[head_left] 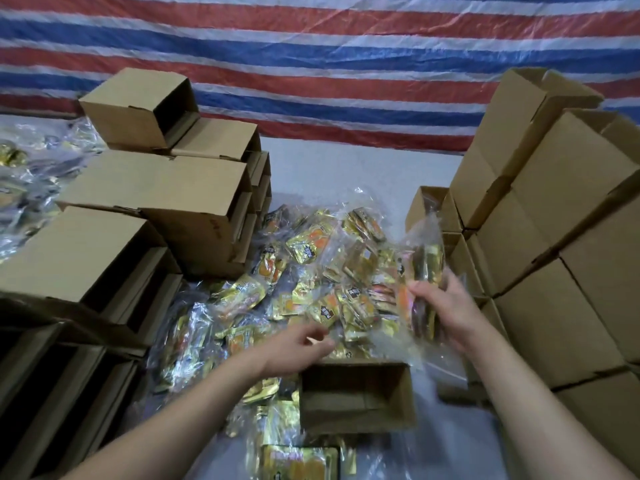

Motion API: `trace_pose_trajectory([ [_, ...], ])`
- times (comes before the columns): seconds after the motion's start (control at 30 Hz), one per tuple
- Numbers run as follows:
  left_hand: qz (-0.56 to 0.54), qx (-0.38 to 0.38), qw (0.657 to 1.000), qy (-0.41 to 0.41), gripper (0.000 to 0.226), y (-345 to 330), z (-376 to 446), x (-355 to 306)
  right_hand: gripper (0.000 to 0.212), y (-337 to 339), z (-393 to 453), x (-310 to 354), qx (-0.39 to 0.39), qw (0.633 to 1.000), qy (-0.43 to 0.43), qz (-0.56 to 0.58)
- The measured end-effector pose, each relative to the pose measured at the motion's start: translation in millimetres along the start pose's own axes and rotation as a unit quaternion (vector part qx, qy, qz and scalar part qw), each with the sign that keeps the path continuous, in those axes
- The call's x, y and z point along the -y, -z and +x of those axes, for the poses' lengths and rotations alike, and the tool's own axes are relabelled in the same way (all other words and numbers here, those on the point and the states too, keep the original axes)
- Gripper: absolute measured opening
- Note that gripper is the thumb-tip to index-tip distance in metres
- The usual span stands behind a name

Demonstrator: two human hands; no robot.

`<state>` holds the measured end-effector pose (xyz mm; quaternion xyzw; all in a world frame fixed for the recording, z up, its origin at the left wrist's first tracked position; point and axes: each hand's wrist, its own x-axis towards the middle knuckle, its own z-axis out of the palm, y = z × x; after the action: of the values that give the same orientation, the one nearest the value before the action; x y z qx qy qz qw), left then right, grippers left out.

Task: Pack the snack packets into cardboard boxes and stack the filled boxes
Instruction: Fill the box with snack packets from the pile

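Gold-orange snack packets [322, 268] — black label patches, writing unreadable

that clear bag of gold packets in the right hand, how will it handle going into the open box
Probably floppy: the clear bag of gold packets sags around the right hand. Its glossy film looks slippery. The open box looks light and may slide if bumped.

An open cardboard box [356, 393] sits on the bench [346, 168] near its front edge, mouth up. Beyond it lies a heap of snack packets [311, 271] — gold and orange, in clear wrap. The right hand [446, 313] grips a clear bag of packets [424, 265], held upright above the heap. The left hand [298, 348] hovers just beside the box, fingers loosely curled. Stacked boxes [156, 209] line the left edge — more boxes [554, 237] the right.
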<state>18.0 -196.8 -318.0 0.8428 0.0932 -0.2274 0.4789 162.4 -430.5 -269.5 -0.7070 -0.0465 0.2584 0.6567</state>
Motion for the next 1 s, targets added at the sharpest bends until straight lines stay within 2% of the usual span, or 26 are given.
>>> trace_pose_trajectory([
  [0.07, 0.042, 0.035, 0.998, 0.03, 0.058, -11.6, -5.0, 23.1, 0.071, -6.0, -6.3, 2.0, 0.029, 0.994, 0.043, -0.097],
  [0.13, 0.086, 0.014, 0.996, 0.035, 0.054, -20.2, -3.9, 36.4, 0.081, -13.1, -13.3, 2.1, 0.09, 0.984, 0.059, -0.142],
  [0.23, 0.025, -0.036, 0.998, 0.042, 0.038, -26.1, -1.5, 38.9, 0.078, -30.1, -28.6, -3.5, 0.201, 0.949, 0.089, -0.225],
  [0.3, -0.035, -0.053, 0.997, 0.035, 0.027, -28.3, -0.2, 40.0, 0.075, -45.6, -37.7, -9.2, 0.267, 0.904, 0.089, -0.322],
  [0.37, -0.078, -0.055, 0.995, 0.027, 0.019, -26.9, -0.6, 41.9, 0.079, -57.4, -41.3, -18.8, 0.334, 0.842, 0.088, -0.415],
  [0.43, -0.119, -0.051, 0.991, 0.033, 0.022, -22.9, -1.1, 42.5, 0.078, -64.1, -41.7, -28.1, 0.372, 0.781, 0.092, -0.493],
  [0.47, -0.128, -0.049, 0.99, 0.038, 0.024, -21.0, -1.0, 42.6, 0.077, -65.9, -41.0, -31.7, 0.384, 0.756, 0.086, -0.523],
  [0.53, -0.123, -0.045, 0.99, 0.05, 0.026, -18.9, 0.3, 43.0, 0.075, -66.5, -37.7, -39.2, 0.403, 0.73, 0.055, -0.549],
  [0.73, -0.121, -0.027, 0.991, 0.046, 0.029, -23.2, 6.7, 44.4, 0.062, -77.1, -22.3, -62.5, 0.434, 0.713, -0.003, -0.551],
  [0.8, -0.1, -0.035, 0.994, 0.039, 0.029, -24.8, 8.9, 43.4, 0.065, -81.6, -12.5, -77.3, 0.433, 0.696, -0.008, -0.573],
  [0.93, -0.071, -0.047, 0.996, 0.041, 0.026, -30.3, 13.7, 47.1, 0.07, -90.6, 3.0, -120.5, 0.397, 0.634, -0.015, -0.664],
  [1.0, -0.06, -0.046, 0.996, 0.04, 0.025, -35.2, 15.8, 47.4, 0.073, -89.4, 7.0, -137.5, 0.383, 0.635, -0.044, -0.669],
])
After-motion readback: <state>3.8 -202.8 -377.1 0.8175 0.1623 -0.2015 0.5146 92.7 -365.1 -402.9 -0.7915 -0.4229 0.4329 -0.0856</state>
